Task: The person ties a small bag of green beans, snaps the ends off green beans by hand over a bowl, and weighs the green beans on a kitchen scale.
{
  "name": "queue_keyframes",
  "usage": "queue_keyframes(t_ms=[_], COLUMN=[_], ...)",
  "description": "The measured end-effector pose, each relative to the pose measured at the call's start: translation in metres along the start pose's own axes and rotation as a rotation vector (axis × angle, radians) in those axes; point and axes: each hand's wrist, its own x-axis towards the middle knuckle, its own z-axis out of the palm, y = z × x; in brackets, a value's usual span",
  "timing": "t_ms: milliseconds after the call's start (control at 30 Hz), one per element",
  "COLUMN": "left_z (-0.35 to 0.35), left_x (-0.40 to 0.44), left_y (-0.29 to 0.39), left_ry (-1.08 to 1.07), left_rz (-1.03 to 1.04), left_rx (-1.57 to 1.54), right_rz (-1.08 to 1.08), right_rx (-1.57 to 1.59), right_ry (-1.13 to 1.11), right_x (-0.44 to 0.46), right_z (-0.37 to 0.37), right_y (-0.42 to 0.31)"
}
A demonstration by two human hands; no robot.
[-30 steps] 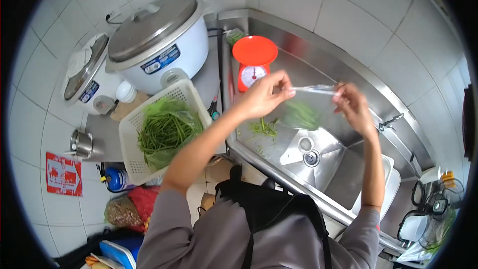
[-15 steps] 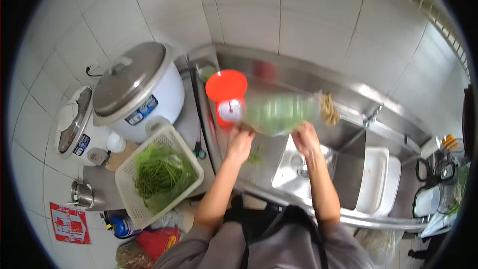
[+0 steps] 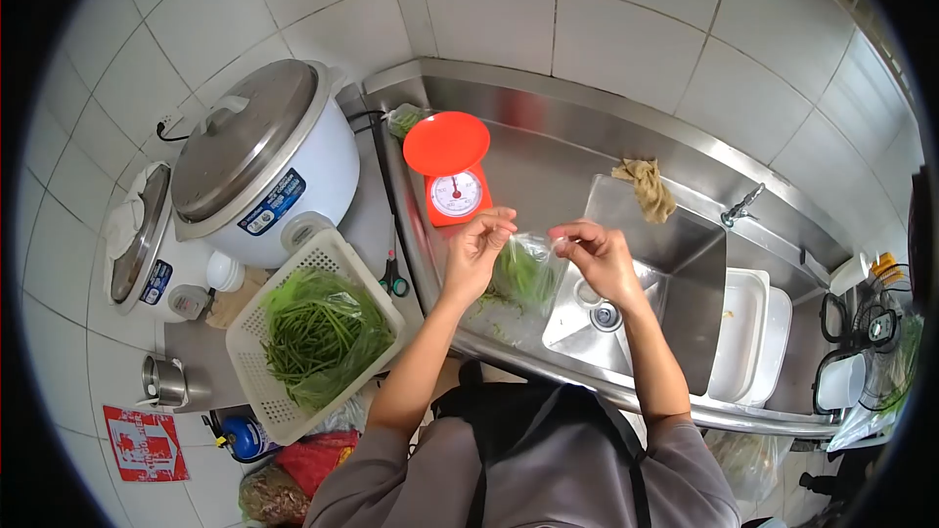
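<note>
Left hand (image 3: 479, 252): fingertips pinched on one top corner of a clear plastic bag of green vegetables (image 3: 525, 274). Right hand (image 3: 599, 259): fingertips pinched on the other. Both forearms reach forward; I see the bag hanging below the fingers, between the hands. Round white dial (image 3: 456, 194) on the red scale (image 3: 447, 144): markings too small to read. Blue label (image 3: 273, 202) on the large white cooker (image 3: 310, 176): illegible.

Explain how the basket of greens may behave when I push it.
The white basket looks stiff, as its walls keep their shape. It may tip if pushed outward; one corner seems to overhang the counter. The limp greens could shift.
</note>
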Motion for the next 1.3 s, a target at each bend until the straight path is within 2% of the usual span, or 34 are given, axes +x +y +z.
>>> queue_keyframes(t_ms=[33,133,167,267,300,400,467,567,667,767,833,1000,1100,1200,1300], left_z=[0.001,-0.007,-0.008,-0.012,-0.012,-0.01,-0.013,-0.011,-0.011,-0.009,-0.004,0.001,-0.004,-0.007,-0.01], left_x=[-0.001,-0.022,-0.029,-0.043,-0.046,-0.058,-0.063,-0.062,-0.064,-0.064,-0.061,-0.057,-0.059,-0.063,-0.063], left_y=[-0.012,-0.026,-0.03,-0.04,-0.044,-0.058,-0.07,-0.057,-0.05,-0.044,-0.037,-0.042,-0.056,-0.07,-0.074], left_ry=[0.03,0.011,0.016,0.028,0.059,0.132,0.134,0.026,-0.108,-0.242,-0.303,-0.211,-0.193,-0.147,-0.152], left_rz=[0.015,-0.192,-0.199,-0.336,-0.364,-0.423,-0.43,-0.39,-0.335,-0.234,-0.136,-0.107,-0.042,-0.124,-0.098], left_rx=[-0.049,-0.201,-0.183,-0.212,-0.152,-0.025,-0.026,0.128,0.266,0.399,0.527,0.547,0.515,0.285,0.227], right_rz=[-0.004,0.189,0.251,0.113,-0.006,-0.025,0.045,0.175,0.152,0.398,0.448,0.515,0.453,0.405,0.443], right_rx=[-0.028,0.011,0.075,0.086,0.102,-0.039,0.036,0.14,0.145,0.379,0.49,0.698,0.765,0.691,0.447], right_ry=[0.017,-0.03,-0.045,-0.079,-0.052,-0.076,-0.094,0.002,0.024,0.009,0.025,-0.001,-0.164,-0.28,-0.334], right_x=[0.0,-0.015,-0.02,-0.034,-0.036,-0.038,-0.038,-0.034,-0.029,-0.028,-0.028,-0.024,-0.022,-0.019,-0.012], right_z=[0.004,0.019,0.024,0.04,0.046,0.053,0.057,0.063,0.056,0.05,0.046,0.04,0.037,0.034,0.031], right_y=[0.007,0.012,0.013,0.033,0.036,0.049,0.063,0.063,0.066,0.062,0.064,0.075,0.09,0.093,0.091])
